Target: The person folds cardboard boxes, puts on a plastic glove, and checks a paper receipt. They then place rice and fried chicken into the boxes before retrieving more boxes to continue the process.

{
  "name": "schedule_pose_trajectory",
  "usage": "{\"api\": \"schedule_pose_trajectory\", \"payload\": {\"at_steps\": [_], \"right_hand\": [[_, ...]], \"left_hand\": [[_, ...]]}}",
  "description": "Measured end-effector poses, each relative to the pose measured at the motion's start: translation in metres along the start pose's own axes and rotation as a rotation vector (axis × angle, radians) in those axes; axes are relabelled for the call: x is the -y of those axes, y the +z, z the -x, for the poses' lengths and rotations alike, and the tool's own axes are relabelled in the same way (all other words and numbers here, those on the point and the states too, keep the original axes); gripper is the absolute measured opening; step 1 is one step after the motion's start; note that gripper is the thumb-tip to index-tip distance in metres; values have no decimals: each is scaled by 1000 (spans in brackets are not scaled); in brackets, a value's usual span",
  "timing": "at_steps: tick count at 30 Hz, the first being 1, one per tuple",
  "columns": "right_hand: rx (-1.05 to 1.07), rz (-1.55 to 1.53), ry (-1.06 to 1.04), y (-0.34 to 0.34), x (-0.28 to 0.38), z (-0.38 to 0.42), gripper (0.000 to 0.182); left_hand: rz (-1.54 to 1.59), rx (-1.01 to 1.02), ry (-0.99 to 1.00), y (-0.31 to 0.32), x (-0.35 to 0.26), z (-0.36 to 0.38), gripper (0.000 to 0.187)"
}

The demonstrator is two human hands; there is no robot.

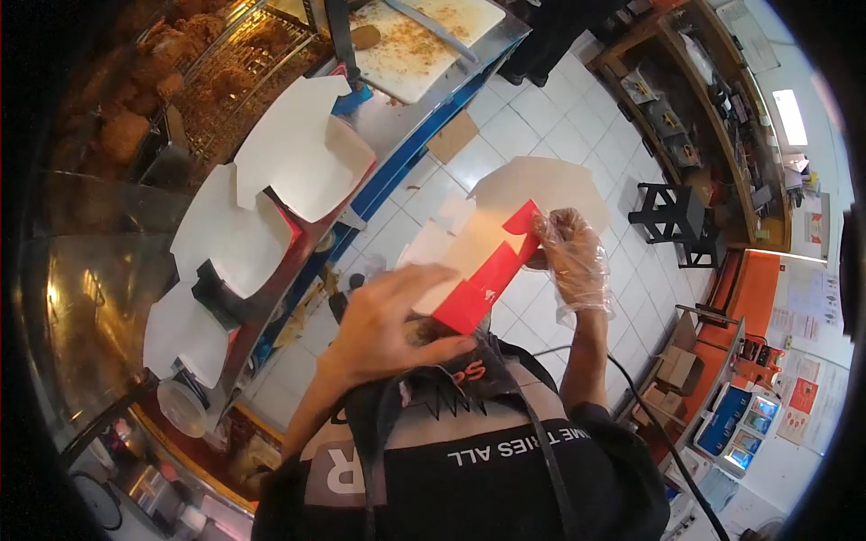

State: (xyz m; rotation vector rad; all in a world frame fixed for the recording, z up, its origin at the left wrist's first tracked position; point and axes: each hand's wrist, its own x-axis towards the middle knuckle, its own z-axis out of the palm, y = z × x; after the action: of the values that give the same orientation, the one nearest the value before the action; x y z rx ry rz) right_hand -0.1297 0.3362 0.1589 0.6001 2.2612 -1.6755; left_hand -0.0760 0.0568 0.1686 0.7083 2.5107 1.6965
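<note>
A partly folded red and white cardboard box [492, 275] is held up in front of the chest, with its pale inside and lid panel spread open. My left hand [383, 320], bare, grips its lower left end, fingers on the white side and thumb along the red edge. At the upper right end, my right hand [573, 257], in a clear plastic glove, pinches the red side near a tab. Its fingertips are partly hidden.
Open white boxes [307, 149] line the counter at left, beside trays of fried food [225, 81]. A cutting board [424, 41] with a knife lies beyond. Another person's dark legs [550, 36] stand at top. A black stool [667, 214] and shelves are at right.
</note>
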Motion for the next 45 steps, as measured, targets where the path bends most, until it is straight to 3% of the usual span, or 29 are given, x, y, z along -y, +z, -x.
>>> {"api": "schedule_pose_trajectory", "payload": {"at_steps": [1, 2, 4, 6, 8, 12, 14, 16, 18, 22, 24, 28, 30, 35, 37, 38, 41, 45], "right_hand": [[-5, -27, 1, 6, 0, 4, 40], [-12, -56, -1, 11, 1, 6, 41], [-10, -98, 11, 12, -9, 13, 33], [53, -298, -169, 8, -35, 14, 18], [28, -351, -186, 10, -54, 26, 14], [36, -300, -273, 15, -56, 44, 11], [35, -290, -276, 21, -30, 48, 11], [64, 566, -354, 24, 2, 55, 18], [115, 586, -434, 30, -9, 51, 22], [158, 522, -472, 39, -11, 57, 18], [-30, 412, -327, 43, -14, 58, 17], [-87, 449, -396, 55, -19, 65, 17], [-74, 527, -581, 57, -31, 64, 20], [37, 480, -502, 53, -29, 69, 17], [119, 387, -305, 51, -29, 71, 20], [117, 385, -304, 52, -31, 71, 20], [287, 441, -448, 48, -48, 69, 21], [233, 397, -558, 50, -32, 71, 24]], "left_hand": [[10, 133, -114, 10, 5, 2, 40], [10, 138, -120, 17, 13, 5, 40], [169, 179, -422, 29, 25, 11, 30], [351, 138, -468, 31, 27, 15, 25], [571, 47, -602, 35, 37, 22, 26], [578, 50, -654, 38, 48, 26, 25], [449, 93, -551, 30, 32, 18, 22], [319, 130, -448, 31, 28, 14, 19], [216, 126, -263, 35, 32, 15, 16], [246, 163, -338, 30, 32, 19, 17], [261, 195, -394, 25, 30, 21, 18], [259, 241, -429, 26, 33, 22, 20], [258, 241, -418, 28, 34, 23, 19], [239, 274, -374, 30, 35, 24, 18], [193, 282, -317, 32, 37, 24, 17], [193, 285, -316, 33, 38, 24, 17], [134, 298, -244, 34, 40, 24, 15], [55, 234, -188, 34, 40, 21, 13]]}}
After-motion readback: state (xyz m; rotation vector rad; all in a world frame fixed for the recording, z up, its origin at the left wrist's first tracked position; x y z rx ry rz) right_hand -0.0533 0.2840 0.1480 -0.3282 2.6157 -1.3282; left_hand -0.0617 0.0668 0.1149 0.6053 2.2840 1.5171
